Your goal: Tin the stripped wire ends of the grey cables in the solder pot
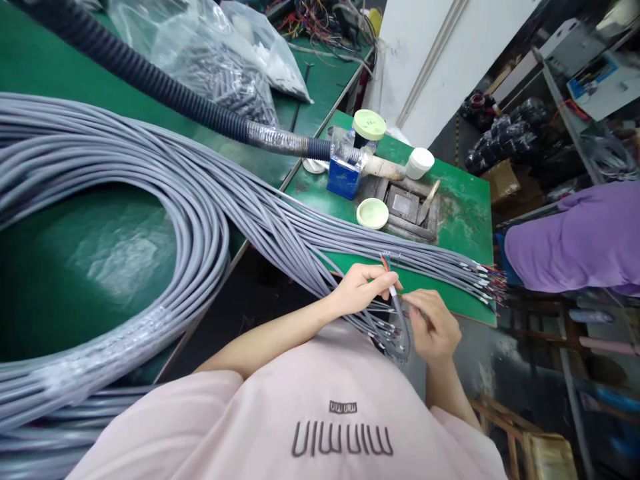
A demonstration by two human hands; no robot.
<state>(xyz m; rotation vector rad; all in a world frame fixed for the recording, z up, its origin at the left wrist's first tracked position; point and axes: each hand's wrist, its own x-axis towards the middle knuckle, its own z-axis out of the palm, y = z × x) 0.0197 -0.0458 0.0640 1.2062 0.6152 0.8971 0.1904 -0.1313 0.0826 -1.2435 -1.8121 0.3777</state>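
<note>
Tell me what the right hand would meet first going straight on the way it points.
The right hand would likely first meet the gray cable held in the left hand; depth is unclear, so hand and cable may already touch.

A gray cable [404,333] is pinched near its end by the left hand [367,288], with its thin colored wires [385,261] pointed upward. The right hand [434,323] is held just beside it, fingers curled. More cables [345,233] are stretched across a green table [465,207], where a white jar [419,163], a shallow lid [373,213] and a blue box [343,179] are placed. A black hose [175,92] is suspended above a large coil [200,220].
</note>
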